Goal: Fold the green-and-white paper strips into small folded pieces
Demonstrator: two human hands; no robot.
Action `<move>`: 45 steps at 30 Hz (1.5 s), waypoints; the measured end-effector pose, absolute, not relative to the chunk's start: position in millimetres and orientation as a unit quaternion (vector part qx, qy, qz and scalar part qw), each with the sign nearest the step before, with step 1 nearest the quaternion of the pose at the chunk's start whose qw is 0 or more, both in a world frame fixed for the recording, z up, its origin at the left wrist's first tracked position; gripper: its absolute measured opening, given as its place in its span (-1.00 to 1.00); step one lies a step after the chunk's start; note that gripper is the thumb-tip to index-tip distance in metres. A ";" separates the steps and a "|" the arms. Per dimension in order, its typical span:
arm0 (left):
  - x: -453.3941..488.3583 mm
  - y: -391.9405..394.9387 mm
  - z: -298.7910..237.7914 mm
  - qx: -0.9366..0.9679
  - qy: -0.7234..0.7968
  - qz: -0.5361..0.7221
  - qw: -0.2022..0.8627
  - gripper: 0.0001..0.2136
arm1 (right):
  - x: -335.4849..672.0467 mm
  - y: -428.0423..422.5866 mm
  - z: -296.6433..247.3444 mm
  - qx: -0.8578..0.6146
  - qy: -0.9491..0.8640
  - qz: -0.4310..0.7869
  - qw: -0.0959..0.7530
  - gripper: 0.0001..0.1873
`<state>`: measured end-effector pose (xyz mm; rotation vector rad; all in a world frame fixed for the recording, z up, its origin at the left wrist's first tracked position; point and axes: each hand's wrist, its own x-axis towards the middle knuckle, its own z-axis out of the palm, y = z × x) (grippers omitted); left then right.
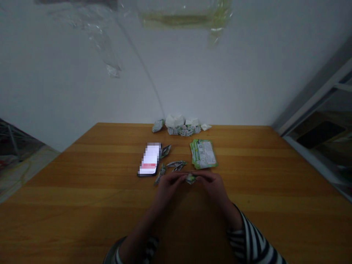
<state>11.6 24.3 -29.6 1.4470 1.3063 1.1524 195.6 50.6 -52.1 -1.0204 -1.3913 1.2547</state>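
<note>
Both my hands meet low over a wooden table (82, 205). My left hand (169, 184) and my right hand (211, 184) pinch a small folded piece of green-and-white paper (190, 178) between their fingertips. Just beyond my left hand lie several folded paper pieces (176, 164). A stack of green-and-white printed sheets (204, 154) lies flat just past my right hand.
A phone (150, 159) with a lit screen lies left of the folded pieces. A heap of folded paper shapes (180, 126) sits at the table's far edge against the white wall. A metal frame (316, 99) runs along the right side.
</note>
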 end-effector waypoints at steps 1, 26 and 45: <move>10.1 25.1 -30.3 0.585 0.515 0.463 0.422 -0.82 | 196.4 51.7 -51.9 -0.410 -0.572 0.524 0.480 -0.80; 6.4 25.8 -32.7 0.606 0.469 0.468 0.440 -0.75 | 199.8 49.5 -52.2 -0.382 -0.597 0.517 0.481 -0.88; 5.3 23.4 -29.3 0.539 0.490 0.461 0.507 -0.85 | 206.0 45.6 -50.9 -0.369 -0.688 0.380 0.496 -0.85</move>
